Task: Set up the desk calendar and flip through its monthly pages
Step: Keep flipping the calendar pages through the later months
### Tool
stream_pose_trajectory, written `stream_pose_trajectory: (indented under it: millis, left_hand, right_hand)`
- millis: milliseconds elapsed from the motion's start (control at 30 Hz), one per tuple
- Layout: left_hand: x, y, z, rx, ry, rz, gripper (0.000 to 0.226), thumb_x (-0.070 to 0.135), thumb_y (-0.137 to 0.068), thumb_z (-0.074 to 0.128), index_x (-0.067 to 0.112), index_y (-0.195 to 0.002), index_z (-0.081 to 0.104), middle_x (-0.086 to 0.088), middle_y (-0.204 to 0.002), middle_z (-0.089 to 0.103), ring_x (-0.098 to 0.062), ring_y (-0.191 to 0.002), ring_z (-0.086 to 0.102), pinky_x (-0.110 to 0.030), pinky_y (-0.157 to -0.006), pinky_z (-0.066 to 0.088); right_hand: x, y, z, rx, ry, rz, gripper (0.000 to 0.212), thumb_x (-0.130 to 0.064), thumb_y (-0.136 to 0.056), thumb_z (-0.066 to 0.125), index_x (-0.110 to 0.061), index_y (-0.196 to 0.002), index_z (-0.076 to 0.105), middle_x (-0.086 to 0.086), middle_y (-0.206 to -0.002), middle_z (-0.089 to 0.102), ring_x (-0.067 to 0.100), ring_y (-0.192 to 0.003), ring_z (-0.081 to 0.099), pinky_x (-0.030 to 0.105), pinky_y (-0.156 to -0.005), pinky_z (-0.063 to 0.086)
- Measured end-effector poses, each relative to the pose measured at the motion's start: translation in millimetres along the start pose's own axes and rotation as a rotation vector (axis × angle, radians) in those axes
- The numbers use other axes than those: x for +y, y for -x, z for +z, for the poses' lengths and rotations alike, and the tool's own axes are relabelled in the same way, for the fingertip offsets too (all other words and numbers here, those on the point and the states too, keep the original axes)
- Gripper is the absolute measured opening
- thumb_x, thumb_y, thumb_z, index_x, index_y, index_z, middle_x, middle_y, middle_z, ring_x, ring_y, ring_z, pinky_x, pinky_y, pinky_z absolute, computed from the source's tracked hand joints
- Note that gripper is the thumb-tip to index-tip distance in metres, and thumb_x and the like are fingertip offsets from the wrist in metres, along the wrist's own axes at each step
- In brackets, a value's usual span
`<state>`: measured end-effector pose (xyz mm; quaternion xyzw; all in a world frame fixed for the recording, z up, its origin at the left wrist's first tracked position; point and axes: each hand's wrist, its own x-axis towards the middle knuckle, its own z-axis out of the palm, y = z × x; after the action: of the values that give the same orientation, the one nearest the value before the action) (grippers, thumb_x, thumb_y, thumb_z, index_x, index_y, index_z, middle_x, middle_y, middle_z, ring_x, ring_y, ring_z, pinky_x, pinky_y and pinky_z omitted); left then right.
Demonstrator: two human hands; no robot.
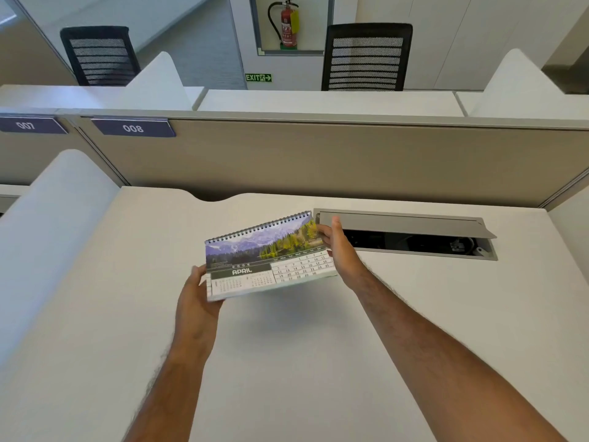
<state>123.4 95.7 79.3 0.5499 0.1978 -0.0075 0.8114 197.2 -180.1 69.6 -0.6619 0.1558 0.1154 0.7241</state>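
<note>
A spiral-bound desk calendar [267,256] hangs tilted in the air above the white desk [302,362], its shadow on the desktop below. The open page shows a mountain and forest photo, the word APRIL and a date grid. My left hand [196,301] grips its lower left corner. My right hand [338,247] holds its right edge, thumb up along the side. The spiral binding runs along the far upper edge.
A grey cable hatch [404,223] stands open in the desk just right of my right hand. A beige partition [318,157] with label 008 closes the far side. A white curved divider [47,234] borders the left.
</note>
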Motion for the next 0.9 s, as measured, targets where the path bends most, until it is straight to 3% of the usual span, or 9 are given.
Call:
stream_pose_trajectory:
  millis: [67,133,200,300,433,667,900]
  left_hand:
    - [10.1,-4.1,2.4,-0.013,0.075,0.005,0.040,0.037,-0.111,0.041,0.022,-0.105,0.078,-0.007,-0.111,0.080,-0.021,-0.103,0.073,-0.033,-0.084,0.061]
    - [22.1,-7.5,8.3,-0.049,0.054,0.030,0.035,0.034,-0.112,0.042,0.023,-0.119,0.075,-0.007,-0.119,0.079,-0.022,-0.105,0.075,-0.035,-0.088,0.060]
    - [31.9,-11.4,13.3,-0.089,-0.025,0.064,0.035,0.034,-0.109,0.048,0.023,-0.139,0.063,-0.005,-0.130,0.076,-0.021,-0.107,0.074,-0.039,-0.093,0.059]
    - [41.7,-21.0,17.7,-0.096,-0.095,0.074,0.045,0.035,-0.105,0.057,0.026,-0.149,0.055,-0.004,-0.132,0.076,-0.023,-0.109,0.073,-0.041,-0.094,0.059]
    - [42.4,-36.6,17.4,-0.044,-0.195,0.040,0.044,0.027,-0.105,0.063,0.025,-0.148,0.054,-0.004,-0.124,0.079,-0.025,-0.106,0.073,-0.045,-0.098,0.059]
    - [30.3,-47.6,11.7,-0.014,-0.248,0.009,0.042,0.025,-0.108,0.057,0.022,-0.150,0.053,-0.002,-0.115,0.082,-0.027,-0.109,0.075,-0.042,-0.098,0.059]
    - [8.8,-49.7,2.5,0.168,-0.275,-0.020,0.035,0.023,-0.107,0.060,0.018,-0.141,0.056,-0.013,-0.109,0.073,-0.024,-0.093,0.067,-0.036,-0.082,0.057]
  right_hand:
    - [1.7,0.0,-1.7,-0.027,-0.018,-0.004,0.072,-0.063,-0.103,0.012,-0.022,-0.127,0.066,-0.008,-0.131,0.065,0.007,-0.124,0.056,0.029,-0.110,0.037]
    - [0.9,2.3,-1.5,-0.008,0.000,-0.022,0.063,-0.062,-0.104,0.012,-0.037,-0.116,0.069,-0.016,-0.126,0.065,0.008,-0.129,0.052,0.039,-0.118,0.026]
    - [-2.3,5.0,-0.5,-0.015,0.032,-0.035,0.061,-0.059,-0.104,0.008,-0.043,-0.108,0.068,-0.015,-0.126,0.064,0.011,-0.131,0.050,0.040,-0.116,0.023]
    - [-3.0,4.4,-1.1,-0.027,0.076,-0.059,0.063,-0.054,-0.105,0.004,-0.038,-0.115,0.064,-0.009,-0.128,0.063,0.013,-0.128,0.051,0.039,-0.112,0.025]
    - [-2.8,2.1,0.0,-0.029,0.096,-0.045,0.062,-0.055,-0.105,0.003,-0.038,-0.116,0.061,-0.009,-0.126,0.062,0.012,-0.124,0.051,0.036,-0.108,0.025]
    - [-1.6,-0.6,0.5,-0.011,0.077,-0.031,0.065,-0.054,-0.105,0.004,-0.029,-0.126,0.061,-0.005,-0.129,0.063,0.013,-0.125,0.052,0.039,-0.111,0.025]
    - [-0.7,1.8,0.3,-0.004,0.074,-0.017,0.071,-0.050,-0.107,0.003,-0.017,-0.141,0.056,-0.004,-0.130,0.060,0.013,-0.125,0.050,0.035,-0.109,0.025]
